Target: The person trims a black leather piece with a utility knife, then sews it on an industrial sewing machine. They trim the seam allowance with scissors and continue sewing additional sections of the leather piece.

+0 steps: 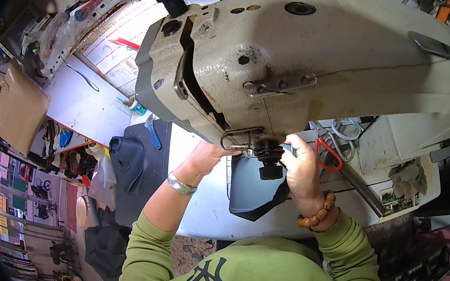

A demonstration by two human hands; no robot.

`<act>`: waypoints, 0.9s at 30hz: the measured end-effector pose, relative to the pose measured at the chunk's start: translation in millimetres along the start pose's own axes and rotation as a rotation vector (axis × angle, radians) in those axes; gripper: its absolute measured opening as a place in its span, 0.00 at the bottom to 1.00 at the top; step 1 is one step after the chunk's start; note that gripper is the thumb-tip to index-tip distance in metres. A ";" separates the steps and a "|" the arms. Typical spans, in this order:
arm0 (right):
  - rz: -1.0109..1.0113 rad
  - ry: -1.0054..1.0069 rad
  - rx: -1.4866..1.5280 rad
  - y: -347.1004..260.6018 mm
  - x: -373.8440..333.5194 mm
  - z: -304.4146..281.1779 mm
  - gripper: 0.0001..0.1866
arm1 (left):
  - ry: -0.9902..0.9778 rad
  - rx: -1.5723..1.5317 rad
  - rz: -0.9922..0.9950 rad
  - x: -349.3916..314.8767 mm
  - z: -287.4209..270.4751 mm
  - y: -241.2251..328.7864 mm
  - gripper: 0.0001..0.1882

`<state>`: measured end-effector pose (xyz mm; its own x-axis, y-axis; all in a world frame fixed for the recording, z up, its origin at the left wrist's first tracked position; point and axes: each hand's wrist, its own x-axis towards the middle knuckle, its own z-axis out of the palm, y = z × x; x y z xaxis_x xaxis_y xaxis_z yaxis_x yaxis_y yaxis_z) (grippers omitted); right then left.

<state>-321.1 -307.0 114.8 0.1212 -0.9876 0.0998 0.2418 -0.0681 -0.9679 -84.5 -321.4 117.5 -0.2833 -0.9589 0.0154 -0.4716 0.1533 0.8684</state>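
A cream industrial sewing machine [260, 48] spans the upper middle, its head directly above my hands. Beneath its black knob [271, 172], a dark grey sheet piece [255, 193], looking like leather, hangs toward me with an angled lower edge. My right hand [302, 168] is at the piece's upper right edge, thumb and index finger curled and closed on it, beside the knob. From the left, my left hand [206, 158] reaches under the machine head by the piece's upper left. Its fingertips are mostly hidden there, so their grip does not show.
To the left lie dark folded pieces [126, 161] and a blue-handled tool [153, 133] on a black sheet. Red-handled scissors [329, 157] rest right of my right hand. A tan bag [19, 108] hangs at far left. The white tabletop [201, 211] ends just before my body.
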 end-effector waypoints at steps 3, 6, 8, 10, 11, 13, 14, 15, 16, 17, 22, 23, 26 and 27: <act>-0.011 -0.010 0.004 -0.2 0.7 -0.9 0.11 | 0.050 -0.434 -0.158 -1.9 5.0 11.6 0.19; -0.008 -0.030 -0.021 -1.4 3.3 -2.1 0.11 | 0.097 -0.513 -0.244 -4.0 8.6 27.5 0.20; -0.003 -0.038 0.005 -2.9 6.9 -3.0 0.11 | 0.136 -0.577 -0.251 -6.2 12.9 35.2 0.20; -0.001 -0.061 0.006 -5.4 11.5 -4.4 0.12 | 0.168 -0.602 -0.260 -9.1 14.8 39.2 0.20; 0.001 -0.078 -0.007 -6.9 13.8 -5.3 0.12 | 0.178 -0.596 -0.268 -10.7 15.0 39.9 0.20; 0.024 -0.104 -0.028 -10.1 17.4 -7.5 0.11 | 0.177 -0.621 -0.257 -12.6 15.9 39.5 0.20; 0.044 -0.113 -0.035 -11.6 18.5 -8.3 0.11 | 0.168 -0.651 -0.237 -13.3 16.2 38.9 0.20; 0.064 -0.123 -0.041 -13.0 18.9 -8.4 0.11 | 0.163 -0.680 -0.228 -14.0 16.4 38.4 0.20; 0.078 -0.129 -0.019 -14.0 19.2 -8.0 0.11 | 0.166 -0.661 -0.230 -14.6 16.2 38.3 0.19; 0.093 -0.133 0.002 -15.0 19.3 -7.6 0.11 | 0.173 -0.641 -0.244 -15.0 16.0 38.4 0.19; 0.126 -0.155 0.067 -19.2 21.1 -7.3 0.10 | 0.196 -0.653 -0.260 -13.1 19.4 37.8 0.17; 0.126 -0.162 0.081 -20.0 20.6 -7.9 0.10 | 0.188 -0.655 -0.279 -14.4 18.8 37.2 0.17; 0.151 -0.167 0.073 -23.0 22.8 -9.2 0.10 | 0.201 -0.688 -0.257 -14.0 21.1 37.9 0.16; 0.169 -0.164 0.064 -22.2 22.7 -9.3 0.10 | 0.211 -0.703 -0.241 -14.6 22.5 38.0 0.15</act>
<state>-332.6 -329.2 136.4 0.3183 -0.9478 -0.0208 0.2649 0.1100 -0.9580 -117.1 -296.2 139.1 -0.0418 -0.9826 -0.1808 0.1612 -0.1852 0.9694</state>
